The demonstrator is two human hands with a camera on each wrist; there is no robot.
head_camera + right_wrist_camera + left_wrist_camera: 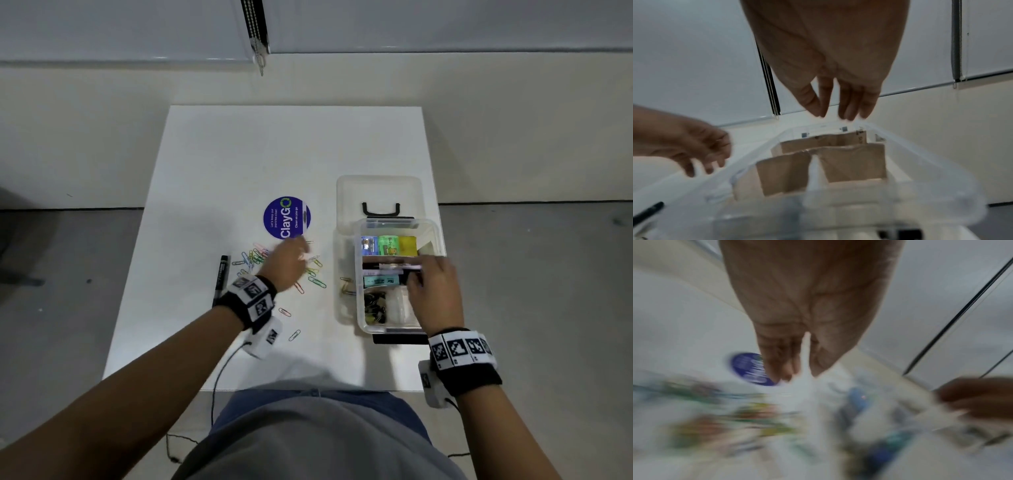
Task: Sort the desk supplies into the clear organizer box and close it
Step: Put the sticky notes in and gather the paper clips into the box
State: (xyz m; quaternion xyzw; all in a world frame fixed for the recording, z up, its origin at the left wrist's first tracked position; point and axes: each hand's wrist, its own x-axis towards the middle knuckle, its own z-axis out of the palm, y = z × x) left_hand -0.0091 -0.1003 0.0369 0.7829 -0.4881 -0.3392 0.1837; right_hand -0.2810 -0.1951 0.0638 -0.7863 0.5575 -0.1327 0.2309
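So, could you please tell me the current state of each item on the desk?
organizer box: open, partly filled.
lid: off, flat behind the box.
paper clips: loose on the table.
black marker: capped, on the table.
left hand: over the clips.
right hand: over the box, empty.

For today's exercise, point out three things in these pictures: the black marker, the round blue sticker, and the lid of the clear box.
black marker [221,278], head view, middle of its barrel.
round blue sticker [286,217], head view, centre of the disc.
lid [378,192], head view, bare clear panel above the black handle.
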